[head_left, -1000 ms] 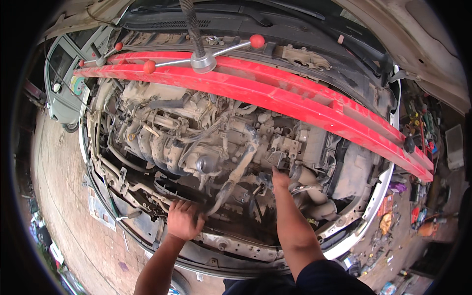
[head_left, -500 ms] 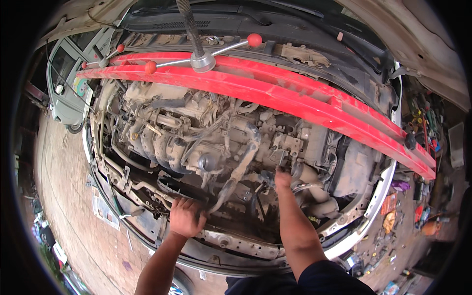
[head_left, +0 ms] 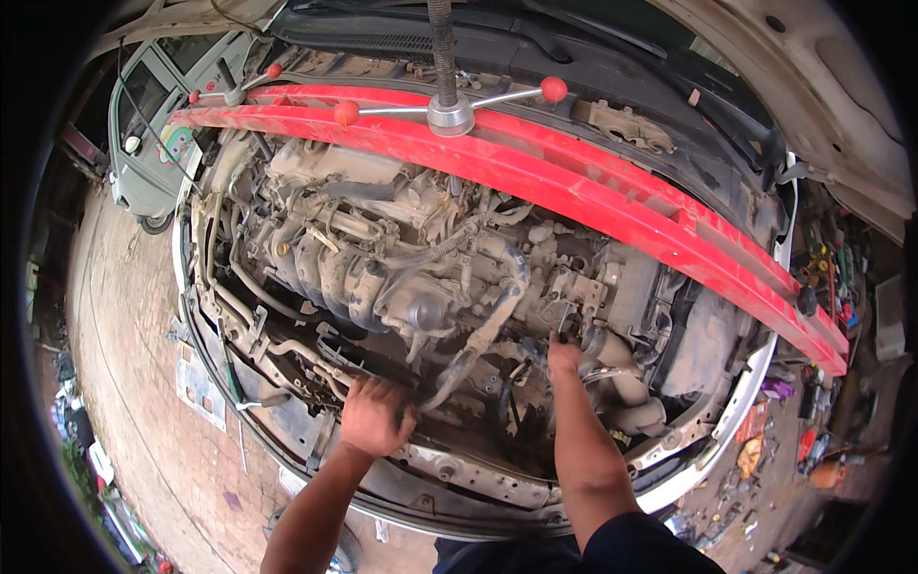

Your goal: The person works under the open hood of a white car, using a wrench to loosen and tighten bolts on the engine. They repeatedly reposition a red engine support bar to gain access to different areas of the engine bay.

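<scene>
A dusty car engine [head_left: 373, 258] fills the open bay before me. My left hand [head_left: 376, 418] is closed over the inner edge of the front crossmember [head_left: 478, 475], beside the lower end of a dirty radiator hose [head_left: 470, 359]. My right hand [head_left: 564, 356] reaches deeper in, wrapped round the near end of a slim metal tool [head_left: 565, 318]. The tool's shaft points away from me towards a metal bracket [head_left: 581, 287]; its exact kind and its grip are hidden. An open round throttle body [head_left: 427, 312] lies between the two hands, farther in.
A red engine support beam [head_left: 535, 172] spans the bay, with a threaded rod [head_left: 442, 53] and ball-ended handles. The raised hood [head_left: 813, 86] hangs at upper right. A pale vehicle [head_left: 153, 134] stands far left. Tools and parts [head_left: 755, 459] litter the floor at right.
The view has shifted, so the engine and beam appear farther right. Both hands keep their places and grips; the tool's shaft looks slightly more tilted.
</scene>
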`<action>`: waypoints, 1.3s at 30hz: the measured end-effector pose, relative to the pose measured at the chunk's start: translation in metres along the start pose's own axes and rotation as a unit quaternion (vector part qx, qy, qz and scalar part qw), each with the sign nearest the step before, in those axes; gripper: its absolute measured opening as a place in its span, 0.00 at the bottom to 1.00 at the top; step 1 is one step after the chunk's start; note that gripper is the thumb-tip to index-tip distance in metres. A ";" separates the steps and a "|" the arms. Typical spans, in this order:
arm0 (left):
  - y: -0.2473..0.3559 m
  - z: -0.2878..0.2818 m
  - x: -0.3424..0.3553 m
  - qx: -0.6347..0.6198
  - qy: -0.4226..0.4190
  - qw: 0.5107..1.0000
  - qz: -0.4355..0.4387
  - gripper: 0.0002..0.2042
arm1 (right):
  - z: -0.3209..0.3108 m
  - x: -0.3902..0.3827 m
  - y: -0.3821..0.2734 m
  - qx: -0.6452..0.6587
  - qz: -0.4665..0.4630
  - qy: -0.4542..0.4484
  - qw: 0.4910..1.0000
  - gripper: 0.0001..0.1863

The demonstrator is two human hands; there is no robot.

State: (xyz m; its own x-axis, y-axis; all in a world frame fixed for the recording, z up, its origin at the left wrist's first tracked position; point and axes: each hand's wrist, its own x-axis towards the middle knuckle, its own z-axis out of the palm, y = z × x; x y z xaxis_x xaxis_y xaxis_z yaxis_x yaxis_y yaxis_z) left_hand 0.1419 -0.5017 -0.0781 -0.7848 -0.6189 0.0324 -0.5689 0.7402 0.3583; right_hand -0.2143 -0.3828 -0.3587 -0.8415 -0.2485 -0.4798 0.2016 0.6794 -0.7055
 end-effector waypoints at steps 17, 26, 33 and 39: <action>-0.002 -0.001 -0.001 0.033 0.014 0.999 0.027 0.13 | 0.018 0.003 -0.046 -0.036 -0.087 0.133 0.987 0.20; -0.006 -0.001 -0.012 0.040 0.004 0.999 0.007 0.15 | 0.039 0.012 -0.038 -0.009 -0.144 0.243 0.959 0.15; -0.004 0.005 0.000 0.028 0.011 0.999 0.025 0.15 | 0.027 0.032 -0.013 -0.128 -0.084 0.166 0.974 0.23; -0.006 0.001 -0.009 0.029 0.025 0.999 0.019 0.13 | 0.002 -0.026 -0.023 -0.161 -0.077 0.016 0.984 0.29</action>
State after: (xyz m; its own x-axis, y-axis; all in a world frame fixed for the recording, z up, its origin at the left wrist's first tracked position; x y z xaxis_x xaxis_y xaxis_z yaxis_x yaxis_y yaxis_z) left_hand 0.1527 -0.5003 -0.0818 -0.7930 -0.6022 0.0922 -0.5541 0.7759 0.3016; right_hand -0.1967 -0.3931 -0.3310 -0.8658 -0.3477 -0.3598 -0.0951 0.8204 -0.5639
